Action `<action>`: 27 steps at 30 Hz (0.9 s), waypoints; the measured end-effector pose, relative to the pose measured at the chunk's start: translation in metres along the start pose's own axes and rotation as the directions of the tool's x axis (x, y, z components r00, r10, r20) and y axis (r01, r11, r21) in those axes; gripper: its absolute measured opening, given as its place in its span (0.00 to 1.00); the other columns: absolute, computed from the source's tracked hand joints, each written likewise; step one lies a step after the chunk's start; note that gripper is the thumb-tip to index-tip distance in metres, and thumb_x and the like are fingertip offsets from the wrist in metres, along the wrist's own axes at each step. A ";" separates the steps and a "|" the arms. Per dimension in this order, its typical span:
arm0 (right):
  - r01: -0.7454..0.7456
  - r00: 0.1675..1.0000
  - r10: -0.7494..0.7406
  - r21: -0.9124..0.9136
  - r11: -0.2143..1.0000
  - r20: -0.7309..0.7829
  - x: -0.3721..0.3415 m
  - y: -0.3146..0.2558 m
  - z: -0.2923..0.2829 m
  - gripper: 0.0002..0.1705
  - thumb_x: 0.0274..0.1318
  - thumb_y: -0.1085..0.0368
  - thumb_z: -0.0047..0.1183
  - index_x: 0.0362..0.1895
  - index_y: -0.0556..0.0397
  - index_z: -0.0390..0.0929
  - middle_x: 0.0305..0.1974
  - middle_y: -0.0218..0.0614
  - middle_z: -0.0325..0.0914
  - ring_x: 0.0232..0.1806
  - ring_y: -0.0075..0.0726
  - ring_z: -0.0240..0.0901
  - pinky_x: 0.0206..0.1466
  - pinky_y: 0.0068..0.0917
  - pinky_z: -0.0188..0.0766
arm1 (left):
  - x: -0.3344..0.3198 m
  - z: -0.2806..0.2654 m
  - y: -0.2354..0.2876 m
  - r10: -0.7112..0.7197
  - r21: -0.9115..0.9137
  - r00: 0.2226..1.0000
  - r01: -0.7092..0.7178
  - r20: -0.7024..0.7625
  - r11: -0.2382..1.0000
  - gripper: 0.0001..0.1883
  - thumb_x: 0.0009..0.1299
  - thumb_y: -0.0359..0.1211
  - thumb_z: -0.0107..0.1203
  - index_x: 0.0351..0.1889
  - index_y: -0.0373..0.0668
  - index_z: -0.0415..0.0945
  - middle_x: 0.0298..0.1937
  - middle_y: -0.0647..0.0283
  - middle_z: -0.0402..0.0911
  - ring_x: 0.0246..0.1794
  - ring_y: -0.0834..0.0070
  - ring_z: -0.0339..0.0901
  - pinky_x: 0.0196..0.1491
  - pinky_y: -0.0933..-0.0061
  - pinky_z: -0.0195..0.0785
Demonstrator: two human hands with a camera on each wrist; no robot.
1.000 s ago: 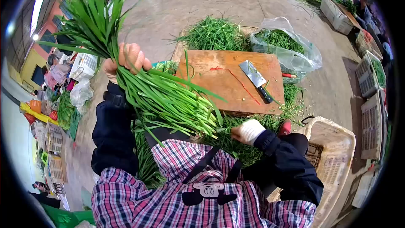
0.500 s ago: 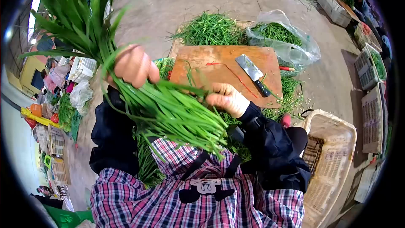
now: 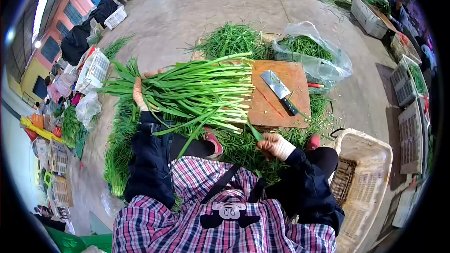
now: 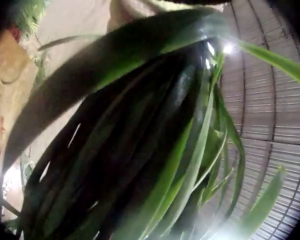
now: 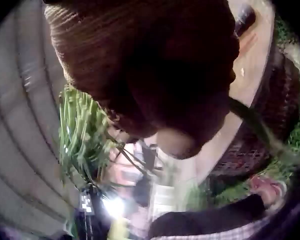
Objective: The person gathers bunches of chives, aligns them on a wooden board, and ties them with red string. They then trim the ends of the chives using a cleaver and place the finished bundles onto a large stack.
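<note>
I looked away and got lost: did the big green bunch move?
Yes. The green bunch moved forward: its pale ends were on the near side of the wooden board, and now they're over its left part.

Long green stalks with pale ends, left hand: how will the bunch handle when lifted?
The bunch probably flops at its thin, curving leaves; the pale stem ends, lying nearly straight, look stiffer. Strays hang below, so some could slip out.

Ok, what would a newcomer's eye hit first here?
Probably the big bundle of green stalks, gripped at its leafy end by the left hand, pale ends over the wooden board. Next, the cleaver lying toward the board's right side, its bright blade beside a red strip.
</note>
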State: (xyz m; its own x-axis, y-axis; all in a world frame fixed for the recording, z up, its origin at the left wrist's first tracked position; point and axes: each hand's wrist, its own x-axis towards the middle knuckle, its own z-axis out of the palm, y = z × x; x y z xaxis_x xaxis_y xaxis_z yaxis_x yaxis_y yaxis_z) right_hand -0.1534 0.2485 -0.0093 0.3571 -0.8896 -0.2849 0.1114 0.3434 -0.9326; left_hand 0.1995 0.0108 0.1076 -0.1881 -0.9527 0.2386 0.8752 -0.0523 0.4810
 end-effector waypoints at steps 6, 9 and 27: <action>-0.106 0.895 -0.420 -0.986 0.125 -0.150 -0.024 -0.025 -0.004 0.36 0.47 0.44 0.57 0.55 0.53 0.70 0.44 0.45 0.77 0.46 0.51 0.73 0.48 0.41 0.69 | -0.012 0.011 -0.002 0.058 0.125 0.993 -0.045 -0.105 0.991 0.14 0.67 0.42 0.50 0.35 0.39 0.74 0.38 0.57 0.80 0.52 0.51 0.73 0.55 0.39 0.65; 0.280 0.789 -0.524 -0.571 0.771 -0.321 -0.024 -0.051 0.023 0.32 0.48 0.55 0.61 0.57 0.55 0.69 0.39 0.42 0.78 0.42 0.40 0.75 0.45 0.31 0.70 | -0.010 0.013 0.003 0.142 0.220 0.981 -0.111 -0.133 0.969 0.16 0.66 0.43 0.52 0.33 0.38 0.73 0.36 0.55 0.79 0.51 0.50 0.73 0.54 0.44 0.67; -0.063 0.987 0.075 -0.087 0.994 0.142 0.004 -0.012 0.041 0.12 0.56 0.59 0.55 0.33 0.56 0.79 0.20 0.32 0.77 0.22 0.26 0.73 0.27 0.26 0.68 | 0.011 0.037 -0.001 0.204 0.094 0.960 -0.225 0.190 0.970 0.10 0.64 0.38 0.55 0.30 0.42 0.73 0.33 0.59 0.79 0.39 0.65 0.76 0.54 0.52 0.65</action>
State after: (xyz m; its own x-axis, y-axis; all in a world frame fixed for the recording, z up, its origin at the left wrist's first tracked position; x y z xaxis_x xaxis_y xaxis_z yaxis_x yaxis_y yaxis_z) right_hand -0.1156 0.2533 0.0102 0.4927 -0.8093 -0.3197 0.0076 0.3714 -0.9284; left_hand 0.1803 0.0115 0.1413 -0.0863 -0.8689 0.4874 0.8494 0.1915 0.4918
